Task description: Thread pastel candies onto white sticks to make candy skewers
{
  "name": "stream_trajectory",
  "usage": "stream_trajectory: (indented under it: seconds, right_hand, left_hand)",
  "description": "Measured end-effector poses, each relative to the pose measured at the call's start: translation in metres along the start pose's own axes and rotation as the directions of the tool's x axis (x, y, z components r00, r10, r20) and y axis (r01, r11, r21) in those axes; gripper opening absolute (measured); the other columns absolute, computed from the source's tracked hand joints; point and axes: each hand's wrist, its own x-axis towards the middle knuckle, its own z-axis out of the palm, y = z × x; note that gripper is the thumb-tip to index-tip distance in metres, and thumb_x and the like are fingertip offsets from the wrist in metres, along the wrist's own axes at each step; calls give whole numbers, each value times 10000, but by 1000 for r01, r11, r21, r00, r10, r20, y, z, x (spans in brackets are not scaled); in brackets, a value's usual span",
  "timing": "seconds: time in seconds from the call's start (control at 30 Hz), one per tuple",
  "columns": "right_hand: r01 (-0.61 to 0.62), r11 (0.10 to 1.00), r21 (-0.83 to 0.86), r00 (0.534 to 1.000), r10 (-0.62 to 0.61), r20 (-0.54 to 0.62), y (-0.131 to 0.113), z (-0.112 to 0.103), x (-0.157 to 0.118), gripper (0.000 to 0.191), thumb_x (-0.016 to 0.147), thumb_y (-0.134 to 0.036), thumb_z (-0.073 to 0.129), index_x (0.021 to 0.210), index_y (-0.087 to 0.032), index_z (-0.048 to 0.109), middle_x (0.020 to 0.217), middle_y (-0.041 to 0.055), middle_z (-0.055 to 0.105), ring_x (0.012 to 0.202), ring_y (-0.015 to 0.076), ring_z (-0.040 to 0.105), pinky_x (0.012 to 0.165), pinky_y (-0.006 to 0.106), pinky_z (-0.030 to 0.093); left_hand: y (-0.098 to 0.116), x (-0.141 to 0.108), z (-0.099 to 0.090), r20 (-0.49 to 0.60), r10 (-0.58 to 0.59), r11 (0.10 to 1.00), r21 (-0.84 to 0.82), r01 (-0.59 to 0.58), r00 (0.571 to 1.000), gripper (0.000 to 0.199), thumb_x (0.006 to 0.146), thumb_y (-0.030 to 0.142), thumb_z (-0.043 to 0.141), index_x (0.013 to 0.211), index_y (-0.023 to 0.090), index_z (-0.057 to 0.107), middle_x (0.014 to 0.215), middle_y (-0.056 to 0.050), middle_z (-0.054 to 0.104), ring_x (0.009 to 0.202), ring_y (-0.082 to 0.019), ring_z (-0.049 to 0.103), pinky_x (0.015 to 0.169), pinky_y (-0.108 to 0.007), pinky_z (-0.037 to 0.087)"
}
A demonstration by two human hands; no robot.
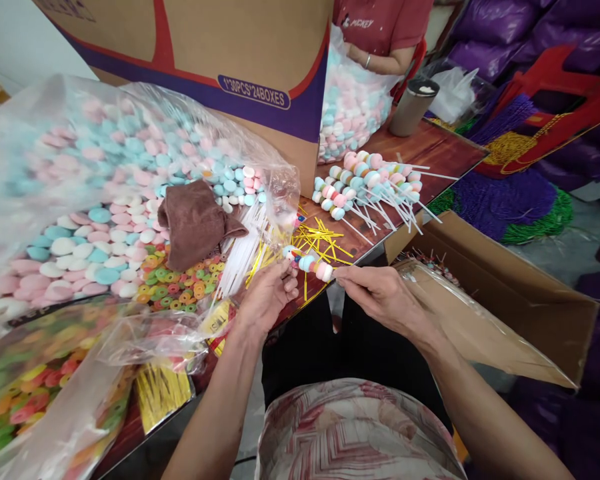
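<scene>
Left hand (275, 290): fingers closed on the far end of a candy skewer (307, 263), held over the table edge. Right hand (375, 290): thumb and fingers pinched at its near end, beside a pink and white candy. Yellow twist ties (323, 239) lie on the table (437, 157) just beyond the skewer. Past them sits a pile of finished skewers (375, 180); white sticks (240, 257) lie near the left hand.

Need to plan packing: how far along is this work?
Looks done: the pile of pink, blue and white candy skewers. In hand: one similar candy skewer between left hand and right hand. Remaining: loose round pastel candies, thin white sticks; final count isn't shown.
</scene>
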Motion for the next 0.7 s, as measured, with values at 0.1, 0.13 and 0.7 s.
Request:
stream_trajectory:
  seconds: [0.1, 0.13, 0.7]
  right_hand:
    - [-30, 999, 17, 998, 31, -59, -3, 15, -3, 222, 979, -200, 498, 1045, -168, 708, 823, 45, 743, 679, 133, 673, 657, 219, 492]
    - [-37, 999, 12, 997, 38, -74, -3, 19, -4, 224, 979, -206, 498, 1059, -166, 703, 810, 46, 738, 665, 130, 664, 651, 220, 489]
    - [67, 969, -236, 998, -66, 13, 4, 2, -5, 274, 990, -198, 444, 914, -203, 707, 658, 16, 653, 586, 122, 541, 583, 238, 379]
  left_hand:
    - [-11, -2, 6, -59, 175, 981, 94, -169, 983, 319, 717, 408, 798, 809, 155, 628, 699, 24, 561, 514, -52, 450, 492, -192, 408]
    - [-14, -1, 7, -82, 215, 973, 101, -206, 973, 330, 695, 407, 813, 802, 157, 626, 686, 33, 549, 515, -52, 451, 493, -191, 404]
    - [-1, 0, -3, -38, 112, 993, 38, -111, 993, 217, 662, 230, 774, 662, 124, 585, 623, 20, 525, 470, -16, 315, 447, -149, 268]
